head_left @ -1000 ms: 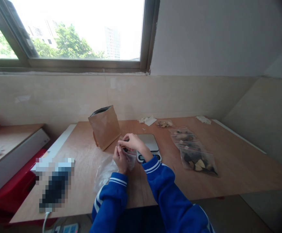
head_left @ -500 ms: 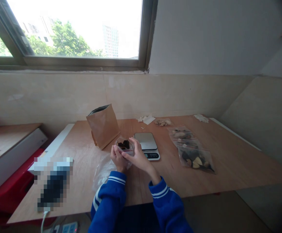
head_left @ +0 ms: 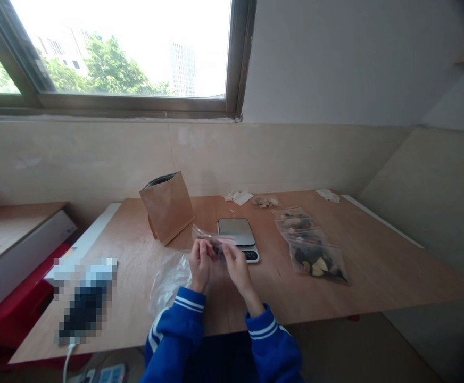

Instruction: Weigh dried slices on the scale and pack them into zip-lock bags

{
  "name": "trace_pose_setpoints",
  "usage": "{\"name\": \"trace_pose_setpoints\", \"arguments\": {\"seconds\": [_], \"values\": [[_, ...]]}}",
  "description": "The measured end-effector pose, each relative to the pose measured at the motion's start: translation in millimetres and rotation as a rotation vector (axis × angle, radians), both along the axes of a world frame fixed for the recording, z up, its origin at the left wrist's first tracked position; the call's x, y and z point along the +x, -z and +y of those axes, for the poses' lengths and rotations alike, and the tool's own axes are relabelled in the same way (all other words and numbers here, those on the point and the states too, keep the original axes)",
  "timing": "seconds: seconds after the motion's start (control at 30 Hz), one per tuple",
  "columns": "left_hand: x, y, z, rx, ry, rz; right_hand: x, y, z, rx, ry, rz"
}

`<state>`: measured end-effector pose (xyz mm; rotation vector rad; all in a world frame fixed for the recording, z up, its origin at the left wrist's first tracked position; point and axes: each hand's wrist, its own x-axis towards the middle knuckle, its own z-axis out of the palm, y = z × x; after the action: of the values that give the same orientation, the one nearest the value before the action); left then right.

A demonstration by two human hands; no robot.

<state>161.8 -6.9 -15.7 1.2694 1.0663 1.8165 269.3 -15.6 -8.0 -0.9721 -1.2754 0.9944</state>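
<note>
Both my hands grip a clear zip bag with dark dried pieces inside, held up over the table in front of a kitchen scale. My left hand pinches the bag at its left part, fingers bent. My right hand pinches it on the right, near the pinkish zip strip. The fingers hide much of the contents. A crumpled clear plastic bag lies on the table beside my left wrist. Behind my left hand stands an open brown paper pouch.
Several filled zip bags overlap on the right. Further back lie another bag of pale pieces and white scraps. A pixelated dark object with a white cable lies at the table's left. A window and wall border the back.
The zip bag has been turned so its zip edge now stands up, stretched between my hands. My right hand has moved slightly right, its fingers now pinching the bag's edge.
</note>
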Motion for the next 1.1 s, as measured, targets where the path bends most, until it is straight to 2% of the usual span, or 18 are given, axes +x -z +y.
{"name": "trace_pose_setpoints", "arguments": {"seconds": [0.1, 0.13, 0.17, 0.2, 0.3, 0.37, 0.5, 0.6, 0.7, 0.83, 0.97, 1.1], "values": [[-6, -6.1, -7, 0.021, -0.292, 0.184, 18, 0.2, -4, -0.017, 0.050, 0.071], [-9, -7.4, -8, 0.010, -0.362, 0.186, 24, 2.5, -5, -0.031, 0.052, 0.111], [-11, -8.3, -8, -0.016, -0.364, 0.165, 29, 5.4, -7, -0.048, 0.053, 0.147], [-13, -8.7, -7, -0.052, -0.295, 0.138, 33, 8.5, -8, -0.067, 0.056, 0.174], [-15, -7.7, -4, -0.138, 0.054, 0.072, 39, 14.6, -10, -0.115, 0.079, 0.190], [-12, -6.9, -4, -0.151, 0.134, 0.040, 39, 13.9, -13, -0.125, 0.074, 0.169], [-6, -10.6, -9, -0.135, 0.116, 0.032, 36, 5.1, -17, -0.054, 0.007, 0.079], [-4, -15.9, -14, -0.122, 0.096, 0.009, 41, 2.8, -16, -0.037, 0.129, 0.013], [-3, -15.4, -18, -0.155, 0.035, -0.064, 51, 8.6, -12, -0.065, 0.256, -0.001], [-4, 1.9, -14, -0.202, 0.028, -0.044, 62, 22.2, -6, -0.082, 0.266, 0.011], [-9, 25.0, -4, -0.184, 0.014, 0.078, 67, 34.7, -7, -0.130, 0.311, 0.013], [-12, 35.5, 3, -0.209, 0.026, 0.151, 68, 42.8, -8, -0.115, 0.416, 0.030]]}}
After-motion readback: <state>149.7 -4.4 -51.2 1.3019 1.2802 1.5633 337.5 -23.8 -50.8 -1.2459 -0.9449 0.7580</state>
